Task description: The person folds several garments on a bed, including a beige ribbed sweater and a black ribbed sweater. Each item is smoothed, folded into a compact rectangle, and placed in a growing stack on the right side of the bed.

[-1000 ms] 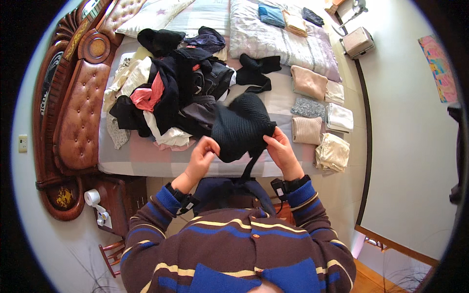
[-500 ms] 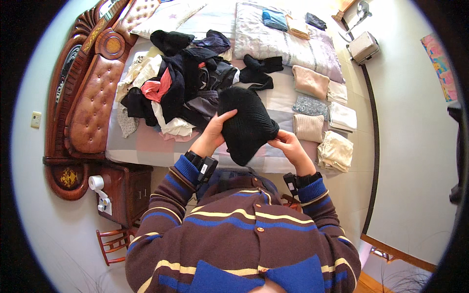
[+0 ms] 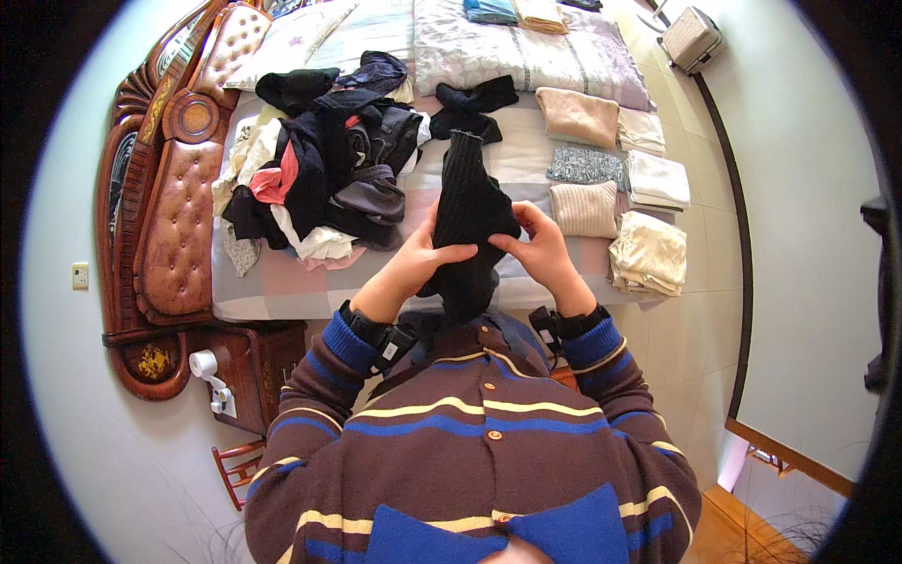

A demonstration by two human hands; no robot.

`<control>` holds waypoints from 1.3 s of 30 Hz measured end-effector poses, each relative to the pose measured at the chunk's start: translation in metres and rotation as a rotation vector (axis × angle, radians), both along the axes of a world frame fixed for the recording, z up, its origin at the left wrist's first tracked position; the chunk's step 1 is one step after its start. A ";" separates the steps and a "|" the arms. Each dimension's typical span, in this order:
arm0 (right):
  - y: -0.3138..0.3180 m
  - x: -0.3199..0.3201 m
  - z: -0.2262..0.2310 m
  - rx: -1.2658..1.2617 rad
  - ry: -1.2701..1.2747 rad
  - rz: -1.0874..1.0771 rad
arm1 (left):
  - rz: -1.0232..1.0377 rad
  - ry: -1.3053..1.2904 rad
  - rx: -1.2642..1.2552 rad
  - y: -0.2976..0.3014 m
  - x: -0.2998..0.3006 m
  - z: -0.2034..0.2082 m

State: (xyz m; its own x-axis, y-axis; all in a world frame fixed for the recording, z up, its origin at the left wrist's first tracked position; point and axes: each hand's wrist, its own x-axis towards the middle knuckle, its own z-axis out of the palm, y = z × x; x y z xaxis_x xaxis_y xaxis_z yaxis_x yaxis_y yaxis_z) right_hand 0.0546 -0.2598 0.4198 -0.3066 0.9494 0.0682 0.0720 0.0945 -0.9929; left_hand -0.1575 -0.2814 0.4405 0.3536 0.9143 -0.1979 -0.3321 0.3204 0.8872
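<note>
Garment, black ribbed knit point(image 3: 467, 202), one: held up between two hands over the near edge of the bed point(image 3: 272, 307).
Left hand point(image 3: 411, 260), one: grasping the knit's left side, thumb laid across its front.
Right hand point(image 3: 545, 246), one: gripping the knit's right edge between thumb and fingers.
Heap of mixed black, white, grey and coral clothes point(image 3: 310, 179), one: left on the bed, pieces too tangled to count.
Loose black garment point(image 3: 470, 103), one: beyond the held knit.
Folded pieces or stacks in beige, grey, white and cream point(image 3: 584, 209), six: along the bed's right side.
Black wrist-worn boxes point(image 3: 395, 346), two: each bearing a small white label, print too small to read.
</note>
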 end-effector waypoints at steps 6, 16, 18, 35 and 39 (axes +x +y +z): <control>0.000 0.021 0.001 -0.037 -0.012 -0.197 | 0.126 -0.349 -0.227 0.017 -0.030 -0.016; 0.052 0.122 0.003 0.121 -0.351 -0.472 | 0.053 0.660 0.173 0.100 -0.104 -0.043; 0.083 0.137 -0.003 0.253 -0.460 -0.459 | 0.013 0.749 0.237 0.139 -0.111 -0.045; 0.146 0.122 0.004 0.667 -0.429 -0.426 | 0.151 1.021 1.197 0.233 -0.134 -0.011; 0.077 0.102 -0.114 0.571 -0.679 -0.277 | -0.064 1.060 0.874 0.164 -0.143 -0.134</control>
